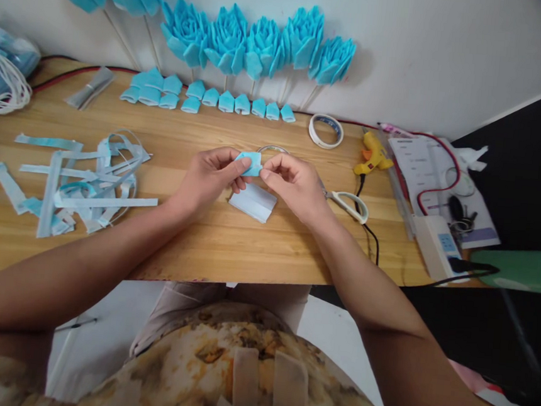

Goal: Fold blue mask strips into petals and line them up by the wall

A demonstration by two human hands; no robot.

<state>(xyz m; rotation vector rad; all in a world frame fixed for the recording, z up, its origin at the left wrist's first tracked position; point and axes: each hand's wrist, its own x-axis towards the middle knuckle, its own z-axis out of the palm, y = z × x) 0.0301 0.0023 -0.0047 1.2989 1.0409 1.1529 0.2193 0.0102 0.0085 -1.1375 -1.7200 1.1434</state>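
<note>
My left hand [209, 178] and my right hand [293, 185] meet over the middle of the wooden table [228, 250]. Both pinch a small folded light-blue fabric piece [250, 162] between thumb and fingers, holding it just above the tabletop. Right below the hands lies a folded pale blue-white strip [253, 203]. A row of finished folded blue petals [208, 99] lines the back of the table. Several blue fabric flowers on sticks [259, 41] lean against the wall behind them.
A heap of cut blue and white strips [76, 180] lies at the left. Right of my hands are white-handled scissors [349, 203], a tape roll [326, 131], a yellow glue gun [373, 155], papers, cables and a power strip [437, 243]. A bag of masks [2, 75] sits far left.
</note>
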